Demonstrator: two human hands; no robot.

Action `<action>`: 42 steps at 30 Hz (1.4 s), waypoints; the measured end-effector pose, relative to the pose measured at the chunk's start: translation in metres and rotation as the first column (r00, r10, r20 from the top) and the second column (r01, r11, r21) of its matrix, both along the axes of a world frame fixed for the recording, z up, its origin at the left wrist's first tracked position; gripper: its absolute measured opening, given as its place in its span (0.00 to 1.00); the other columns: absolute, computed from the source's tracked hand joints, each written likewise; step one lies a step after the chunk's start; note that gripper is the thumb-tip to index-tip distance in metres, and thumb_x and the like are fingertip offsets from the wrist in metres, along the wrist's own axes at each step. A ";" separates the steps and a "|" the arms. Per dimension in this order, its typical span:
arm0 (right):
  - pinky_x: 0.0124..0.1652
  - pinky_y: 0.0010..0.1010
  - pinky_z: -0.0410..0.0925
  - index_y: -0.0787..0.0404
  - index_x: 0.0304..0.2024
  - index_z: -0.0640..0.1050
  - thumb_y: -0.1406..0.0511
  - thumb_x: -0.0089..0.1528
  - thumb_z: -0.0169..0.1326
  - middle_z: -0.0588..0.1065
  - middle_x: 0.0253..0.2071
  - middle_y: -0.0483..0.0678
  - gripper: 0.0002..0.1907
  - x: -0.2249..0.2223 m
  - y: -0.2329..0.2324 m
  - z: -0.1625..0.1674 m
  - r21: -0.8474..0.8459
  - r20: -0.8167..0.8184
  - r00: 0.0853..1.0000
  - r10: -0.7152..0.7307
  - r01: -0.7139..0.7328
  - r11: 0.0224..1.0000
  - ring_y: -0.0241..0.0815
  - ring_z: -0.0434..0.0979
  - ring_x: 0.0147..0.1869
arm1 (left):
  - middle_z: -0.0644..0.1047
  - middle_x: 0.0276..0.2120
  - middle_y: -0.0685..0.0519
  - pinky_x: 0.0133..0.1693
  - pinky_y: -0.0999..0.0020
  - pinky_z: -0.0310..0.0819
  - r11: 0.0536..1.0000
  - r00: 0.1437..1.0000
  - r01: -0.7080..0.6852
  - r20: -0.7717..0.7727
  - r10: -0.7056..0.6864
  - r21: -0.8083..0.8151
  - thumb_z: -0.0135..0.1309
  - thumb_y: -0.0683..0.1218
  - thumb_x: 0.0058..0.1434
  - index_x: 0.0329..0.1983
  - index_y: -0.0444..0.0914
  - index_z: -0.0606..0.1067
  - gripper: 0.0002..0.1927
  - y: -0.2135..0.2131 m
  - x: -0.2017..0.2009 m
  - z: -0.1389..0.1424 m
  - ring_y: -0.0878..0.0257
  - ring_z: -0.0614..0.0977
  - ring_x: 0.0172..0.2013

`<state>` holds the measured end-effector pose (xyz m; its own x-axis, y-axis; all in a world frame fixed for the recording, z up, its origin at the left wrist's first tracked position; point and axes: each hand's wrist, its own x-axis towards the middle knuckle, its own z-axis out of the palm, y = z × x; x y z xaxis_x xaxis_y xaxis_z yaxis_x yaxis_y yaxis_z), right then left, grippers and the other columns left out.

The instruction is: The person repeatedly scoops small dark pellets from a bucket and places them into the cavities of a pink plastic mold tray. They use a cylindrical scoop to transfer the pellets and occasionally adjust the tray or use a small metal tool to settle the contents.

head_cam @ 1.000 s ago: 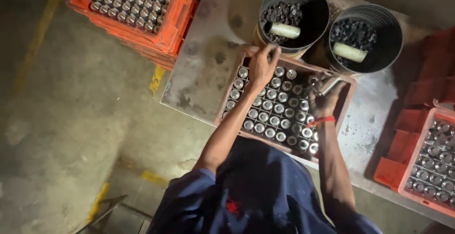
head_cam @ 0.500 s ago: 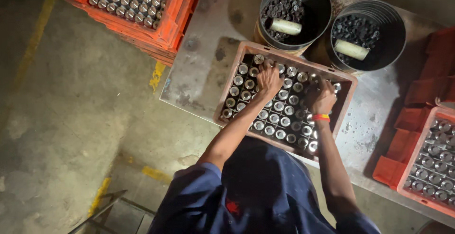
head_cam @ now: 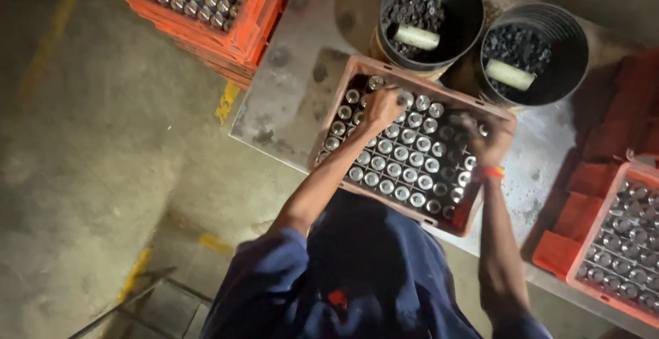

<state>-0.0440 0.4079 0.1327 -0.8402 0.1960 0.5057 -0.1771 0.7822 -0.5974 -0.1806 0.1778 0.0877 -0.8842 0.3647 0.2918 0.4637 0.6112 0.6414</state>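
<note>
Under both hands sits a red crate (head_cam: 458, 223) full of upright bottles (head_cam: 395, 169) whose round metal tops catch the light, standing on a grey worktop (head_cam: 295, 92). The left hand (head_cam: 382, 105) is down over the far left corner of that crate, its fingers curled together on the top of one bottle there; whether it grips the bottle or only touches it cannot be told, as the hand is blurred. The right hand (head_cam: 489, 140) is over the far right part of the same crate, fingers bunched and closed around something small and dark that cannot be made out. A red band (head_cam: 490, 172) circles the wrist just behind it.

Just beyond the left hand stands a dark bucket (head_cam: 453, 47) holding small dark pieces and one pale cylinder (head_cam: 416, 37) lying on top. Beyond the right hand stands a second dark bucket (head_cam: 570, 71), close beside the first, with the same dark pieces and another pale cylinder (head_cam: 510, 74).

Well away to the outer side of the left hand, a stack of red crates (head_cam: 226, 33) rests on the concrete floor (head_cam: 89, 147), the top one filled with bottles. Out past the right hand, at the worktop's edge, another red crate of bottles (head_cam: 618, 243) stands near a few loose red pieces (head_cam: 576, 205).
</note>
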 end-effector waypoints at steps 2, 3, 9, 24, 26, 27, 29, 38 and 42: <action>0.46 0.32 0.72 0.64 0.50 0.83 0.55 0.69 0.65 0.80 0.42 0.48 0.19 0.010 0.018 0.007 -0.338 0.084 0.992 -0.092 0.115 0.934 0.45 0.81 0.44 | 0.84 0.40 0.52 0.29 0.72 0.77 0.982 1.000 -0.005 0.000 0.005 0.189 0.66 0.51 0.57 0.35 0.45 0.83 0.07 -0.012 -0.007 0.008 0.66 0.82 0.29; 0.45 0.31 0.72 0.64 0.49 0.81 0.53 0.71 0.64 0.79 0.41 0.48 0.20 0.012 0.020 0.006 -0.573 0.032 0.992 -0.120 0.117 0.811 0.43 0.80 0.43 | 0.84 0.39 0.53 0.31 0.71 0.78 0.983 0.999 -0.016 0.030 0.010 0.184 0.66 0.51 0.59 0.37 0.45 0.83 0.07 -0.014 -0.019 0.013 0.65 0.82 0.27; 0.27 0.24 0.69 0.58 0.48 0.73 0.43 0.65 0.49 0.73 0.29 0.46 0.27 0.013 -0.010 -0.034 -0.944 0.155 0.987 -0.052 0.132 -0.303 0.37 0.75 0.27 | 0.80 0.48 0.46 0.36 0.63 0.81 0.980 0.986 -0.167 -0.043 0.163 -0.109 0.66 0.54 0.52 0.48 0.40 0.78 0.22 -0.006 0.002 0.022 0.51 0.83 0.42; 0.29 0.23 0.59 0.64 0.47 0.75 0.56 0.70 0.58 0.70 0.29 0.39 0.17 0.057 -0.038 -0.074 -0.697 0.367 0.930 0.009 0.268 0.665 0.27 0.66 0.30 | 0.81 0.44 0.44 0.34 0.59 0.79 0.880 0.999 0.024 0.051 0.001 -0.474 0.64 0.58 0.58 0.42 0.36 0.80 0.22 0.034 0.000 -0.010 0.54 0.82 0.37; 0.31 0.24 0.61 0.66 0.49 0.77 0.56 0.70 0.58 0.72 0.31 0.40 0.18 0.064 -0.036 -0.079 -0.609 0.384 0.923 -0.023 0.272 0.745 0.27 0.67 0.32 | 0.81 0.46 0.42 0.31 0.61 0.81 0.908 0.997 0.049 0.082 -0.016 -0.416 0.65 0.58 0.56 0.44 0.33 0.79 0.25 0.031 -0.006 -0.007 0.55 0.83 0.34; 0.33 0.24 0.63 0.67 0.50 0.77 0.56 0.71 0.58 0.73 0.34 0.40 0.19 0.068 -0.034 -0.082 -0.587 0.354 0.935 -0.037 0.253 0.769 0.28 0.68 0.35 | 0.80 0.47 0.41 0.30 0.61 0.82 0.921 0.985 0.077 0.171 -0.011 -0.382 0.65 0.57 0.59 0.49 0.31 0.77 0.27 0.029 -0.007 -0.004 0.56 0.83 0.33; 0.38 0.26 0.66 0.70 0.54 0.77 0.56 0.72 0.59 0.75 0.39 0.42 0.21 0.074 -0.031 -0.085 -0.542 0.296 0.954 -0.051 0.212 0.814 0.31 0.71 0.40 | 0.80 0.48 0.42 0.32 0.63 0.84 0.974 0.978 0.115 0.192 -0.077 -0.197 0.64 0.56 0.60 0.51 0.33 0.78 0.26 0.016 -0.010 0.007 0.58 0.84 0.34; 0.44 0.38 0.72 0.69 0.58 0.74 0.56 0.68 0.63 0.79 0.45 0.60 0.26 0.058 -0.030 -0.061 -0.291 0.481 0.855 -0.192 0.362 0.885 0.49 0.81 0.45 | 0.78 0.48 0.45 0.42 0.71 0.72 0.691 0.674 -0.416 0.711 -0.203 0.591 0.53 0.61 0.70 0.61 0.38 0.72 0.27 -0.009 0.027 0.012 0.60 0.78 0.45; 0.45 0.47 0.73 0.70 0.61 0.73 0.64 0.63 0.66 0.75 0.53 0.71 0.27 0.012 -0.026 -0.053 0.074 0.225 0.959 -0.170 0.157 0.985 0.65 0.78 0.50 | 0.81 0.44 0.41 0.33 0.67 0.79 0.945 0.869 -0.118 0.492 -0.051 0.305 0.56 0.57 0.67 0.59 0.38 0.77 0.24 0.009 0.037 -0.014 0.54 0.83 0.37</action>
